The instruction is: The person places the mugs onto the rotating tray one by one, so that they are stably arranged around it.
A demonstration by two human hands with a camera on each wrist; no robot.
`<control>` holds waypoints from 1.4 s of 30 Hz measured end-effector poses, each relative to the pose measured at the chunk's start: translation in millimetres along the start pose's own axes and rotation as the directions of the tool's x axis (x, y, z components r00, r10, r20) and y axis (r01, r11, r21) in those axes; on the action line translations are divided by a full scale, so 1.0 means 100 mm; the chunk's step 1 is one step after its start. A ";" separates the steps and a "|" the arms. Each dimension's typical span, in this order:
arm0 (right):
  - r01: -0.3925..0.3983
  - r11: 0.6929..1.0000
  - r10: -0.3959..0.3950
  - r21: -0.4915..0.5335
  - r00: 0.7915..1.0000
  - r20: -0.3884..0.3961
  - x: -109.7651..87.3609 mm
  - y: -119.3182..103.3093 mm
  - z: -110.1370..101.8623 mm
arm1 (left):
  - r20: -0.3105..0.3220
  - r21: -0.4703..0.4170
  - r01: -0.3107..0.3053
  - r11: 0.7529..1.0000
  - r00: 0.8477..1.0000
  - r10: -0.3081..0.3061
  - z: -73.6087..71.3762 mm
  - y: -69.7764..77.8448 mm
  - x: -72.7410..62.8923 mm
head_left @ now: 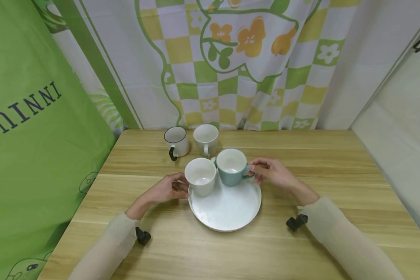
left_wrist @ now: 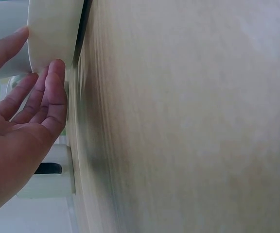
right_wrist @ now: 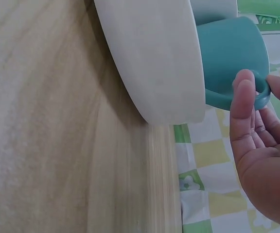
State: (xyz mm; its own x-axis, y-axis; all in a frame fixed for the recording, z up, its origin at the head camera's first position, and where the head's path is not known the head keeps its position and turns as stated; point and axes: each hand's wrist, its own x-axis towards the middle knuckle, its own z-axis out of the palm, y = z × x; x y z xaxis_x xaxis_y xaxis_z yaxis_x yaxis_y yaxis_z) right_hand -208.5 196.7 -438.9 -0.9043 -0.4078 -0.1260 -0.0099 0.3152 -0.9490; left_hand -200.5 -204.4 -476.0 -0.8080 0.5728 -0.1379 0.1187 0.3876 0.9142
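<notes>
Right hand (head_left: 274, 173) pinches the handle of the teal mug (head_left: 231, 177) between thumb and fingers; left hand (head_left: 168, 189), its fingers loosely bent, touches the near-left side of the round white tray (head_left: 227, 212), and I cannot tell from here whether it presses or merely rests. I have the teal mug just leftward of the right hand, clearly the nearer one, upright over the far part of the tray, its handle pointing straight at that hand. Whether its base bears on the tray I can't make out; the tray's side hides it in the right wrist view. Between it and the left hand stands the tapered white mug (head_left: 203, 188), just beside the left fingers. Beyond that hand I see the black-handled enamel mug (head_left: 182, 146), and next to it the plain white mug (head_left: 213, 146). All rests on the wood-grain table (head_left: 213, 258). Past both hands hangs the checked curtain (head_left: 227, 89); leftward, the green cloth (head_left: 21, 167).
</notes>
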 end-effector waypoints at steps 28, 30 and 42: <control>0.100 0.994 -0.098 -0.049 0.994 0.056 0.09 0.00 -0.10 | -0.005 -0.009 0.020 1.000 1.000 -0.020 0.01 0.01 0.00; 0.091 0.995 -0.089 -0.046 0.995 0.052 0.09 0.00 -0.10 | -0.005 -0.007 0.022 1.000 1.000 -0.022 0.01 0.01 0.00; 0.068 0.996 -0.066 -0.064 0.997 0.029 0.06 0.06 -0.13 | 0.005 -0.014 0.013 1.000 1.000 -0.013 0.02 0.00 -0.02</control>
State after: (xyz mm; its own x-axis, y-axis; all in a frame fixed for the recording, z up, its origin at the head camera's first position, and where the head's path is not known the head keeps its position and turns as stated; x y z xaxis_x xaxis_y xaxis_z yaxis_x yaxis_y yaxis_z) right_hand -219.6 207.5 -441.2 -0.8890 -0.4523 -0.0714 -0.0984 0.3410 -0.9349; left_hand -197.8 -204.6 -476.5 -0.8068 0.5709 -0.1519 0.0999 0.3853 0.9174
